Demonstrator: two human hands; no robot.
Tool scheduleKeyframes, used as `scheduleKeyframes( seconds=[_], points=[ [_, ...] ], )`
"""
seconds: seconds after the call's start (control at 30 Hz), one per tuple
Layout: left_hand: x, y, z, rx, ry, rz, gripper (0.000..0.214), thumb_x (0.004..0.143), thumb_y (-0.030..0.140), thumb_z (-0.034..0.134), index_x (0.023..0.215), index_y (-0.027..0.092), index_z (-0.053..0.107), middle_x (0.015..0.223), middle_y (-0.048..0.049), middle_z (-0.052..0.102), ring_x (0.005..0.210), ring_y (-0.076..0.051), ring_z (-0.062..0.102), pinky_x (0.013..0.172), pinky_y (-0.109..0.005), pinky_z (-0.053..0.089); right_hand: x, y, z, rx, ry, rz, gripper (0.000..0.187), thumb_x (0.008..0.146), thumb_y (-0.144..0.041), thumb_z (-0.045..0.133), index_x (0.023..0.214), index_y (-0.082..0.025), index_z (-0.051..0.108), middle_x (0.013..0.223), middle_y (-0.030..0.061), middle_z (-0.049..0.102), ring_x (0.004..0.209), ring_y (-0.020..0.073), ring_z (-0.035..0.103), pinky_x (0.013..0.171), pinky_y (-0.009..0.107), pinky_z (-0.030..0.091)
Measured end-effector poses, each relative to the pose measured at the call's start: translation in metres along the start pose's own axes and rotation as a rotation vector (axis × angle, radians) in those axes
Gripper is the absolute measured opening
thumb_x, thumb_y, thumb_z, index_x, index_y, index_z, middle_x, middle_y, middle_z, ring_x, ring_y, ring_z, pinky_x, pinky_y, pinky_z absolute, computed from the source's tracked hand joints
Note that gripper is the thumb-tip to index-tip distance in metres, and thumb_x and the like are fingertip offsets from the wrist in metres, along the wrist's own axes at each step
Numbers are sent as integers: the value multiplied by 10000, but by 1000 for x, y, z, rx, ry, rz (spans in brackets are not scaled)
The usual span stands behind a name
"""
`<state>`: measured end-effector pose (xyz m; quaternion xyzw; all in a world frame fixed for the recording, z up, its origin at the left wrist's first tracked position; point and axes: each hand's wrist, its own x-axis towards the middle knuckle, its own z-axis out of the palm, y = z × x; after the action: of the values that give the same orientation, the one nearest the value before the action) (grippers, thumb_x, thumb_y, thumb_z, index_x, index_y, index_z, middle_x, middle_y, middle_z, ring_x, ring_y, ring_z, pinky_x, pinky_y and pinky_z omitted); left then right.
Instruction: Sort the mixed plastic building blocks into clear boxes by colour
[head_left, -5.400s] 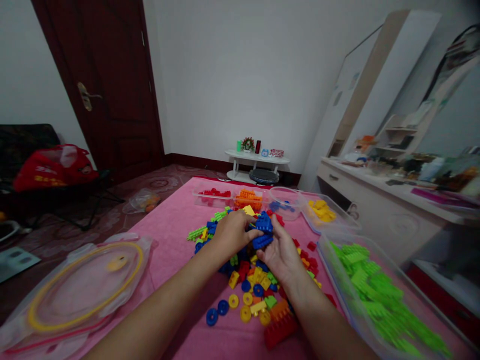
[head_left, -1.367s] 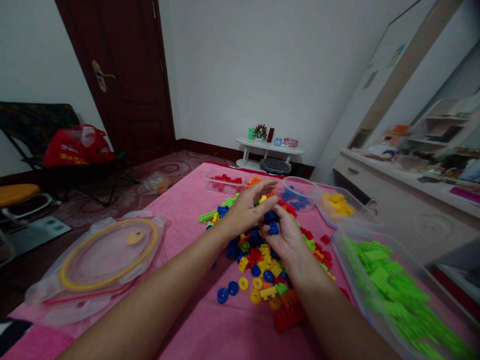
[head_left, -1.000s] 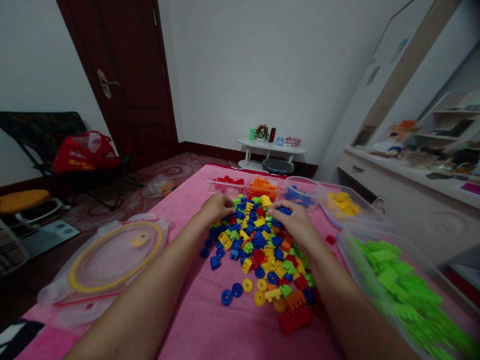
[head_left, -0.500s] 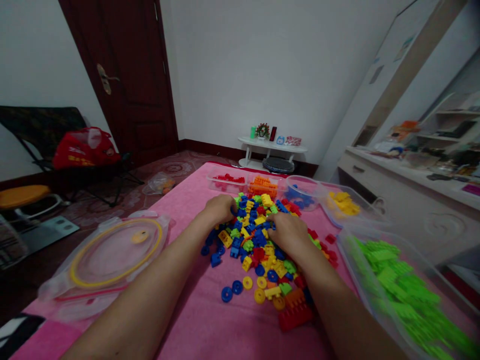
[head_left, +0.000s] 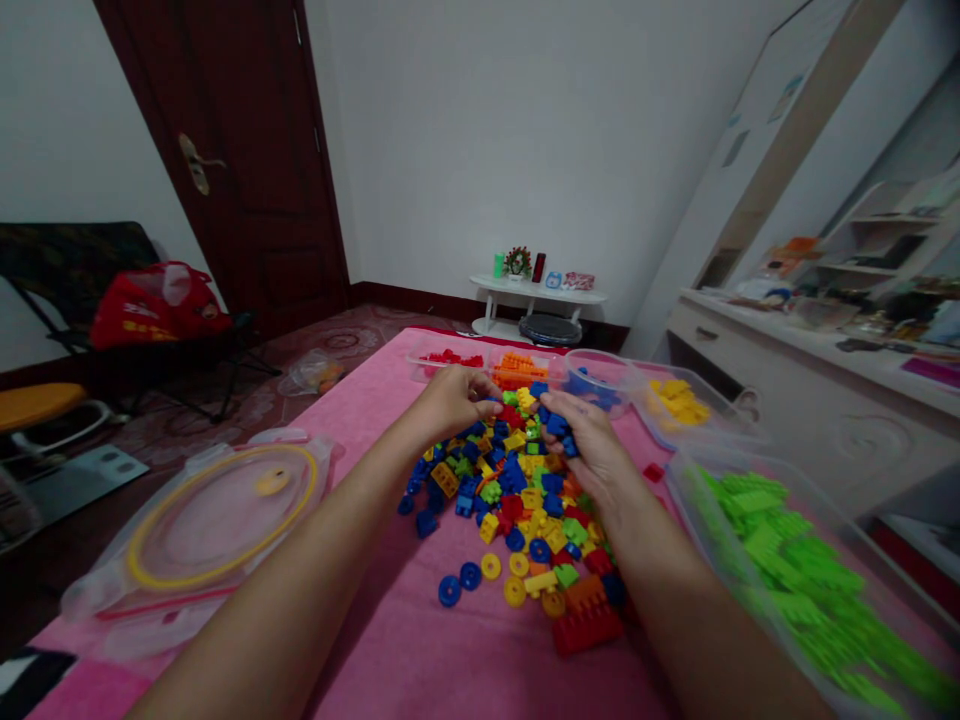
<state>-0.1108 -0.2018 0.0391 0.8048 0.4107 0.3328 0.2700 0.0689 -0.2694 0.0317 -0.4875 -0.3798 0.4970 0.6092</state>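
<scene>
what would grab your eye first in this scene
The heap of mixed coloured blocks in the middle of the pink cloth, with the left hand and right hand meeting at its far edge, the right one pinching blue blocks. Next, the clear tub of bright green blocks on the right and the clear lid with a yellow ring on the left.

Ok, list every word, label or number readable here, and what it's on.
No text is readable.
Red bag: yellow print, too blurred.
Patterned box on the white side table: too small.
Wardrobe stickers: too small.
Blue blocks in the right hand: no markings visible.
</scene>
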Motion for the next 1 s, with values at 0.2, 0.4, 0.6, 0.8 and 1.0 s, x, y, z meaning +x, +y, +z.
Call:
scheduleKeyframes(
  seconds=[0.2,0.4,0.6,0.8,1.0],
  points=[
    [-7,9,-7,217,-68,-3,157,722,289,668,692,148,728,553,-6,627,519,-116,534,486,-217,350,-4,2,4,499,-130,295,74,721,-196,588,775,-158,554,656,19,617,464,75,493,308,119,295],
    [-4,13,-4,-34,45,-83,127,759,228,619,743,124,692,571,-5,635,497,-106,557,492,-206,413,-9,8,12,453,-172,357,140,835,-263,561,894,-136,566,725,40,643,434,55,493,297,104,295],
    [-11,37,3,-186,10,154,106,744,171,628,810,135,703,737,-20,698,661,-118,625,611,-206,483,-16,9,22,524,-234,410,251,848,-433,566,861,-184,546,642,-11,603,438,77,529,296,112,319],
    [-15,44,20,-104,28,226,244,704,97,635,924,172,707,805,-9,710,735,-128,644,668,-215,503,-14,15,22,687,-221,425,184,816,-341,632,898,-197,551,540,-77,524,403,48,485,304,88,298],
    [-11,43,20,-189,306,200,156,738,147,613,848,171,722,803,-19,714,697,-121,634,609,-201,492,6,-8,-5,743,-142,304,216,900,-346,457,822,-161,537,676,1,577,393,12,392,304,64,284]
  ],
)
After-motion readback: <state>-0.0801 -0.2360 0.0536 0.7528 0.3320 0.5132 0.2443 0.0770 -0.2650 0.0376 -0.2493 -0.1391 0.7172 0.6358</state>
